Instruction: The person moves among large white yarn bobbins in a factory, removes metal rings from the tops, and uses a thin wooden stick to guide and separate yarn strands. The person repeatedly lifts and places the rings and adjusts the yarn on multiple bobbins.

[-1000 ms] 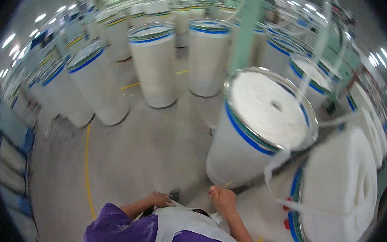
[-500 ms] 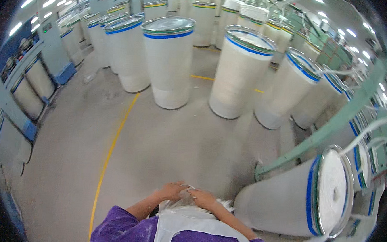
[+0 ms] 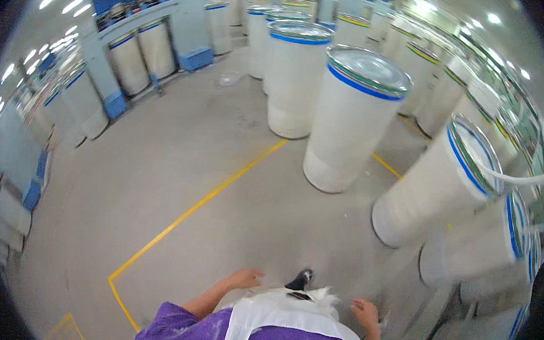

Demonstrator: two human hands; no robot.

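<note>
My left hand (image 3: 245, 278) hangs low in front of my white apron (image 3: 281, 317) with its fingers loosely apart and nothing in it. My right hand (image 3: 363, 313) sits at my right side, fingers curled loosely, also holding nothing. Between the hands a tuft of white fibre (image 3: 321, 295) clings to the apron top, and a dark shoe (image 3: 299, 279) shows on the grey floor. The nearest tall white can with a blue rim (image 3: 436, 180) stands to the right of my right hand, apart from it.
Several tall white cans with blue rims (image 3: 356, 119) stand ahead and to the right. A yellow floor line (image 3: 201, 203) runs diagonally across the concrete. Blue-grey machines with more cans (image 3: 135, 62) line the left wall. A white sliver strand (image 3: 514, 178) hangs at right.
The view has swung left, so the cans now sit further right. My hands, together at the apron earlier, have parted to each side.
</note>
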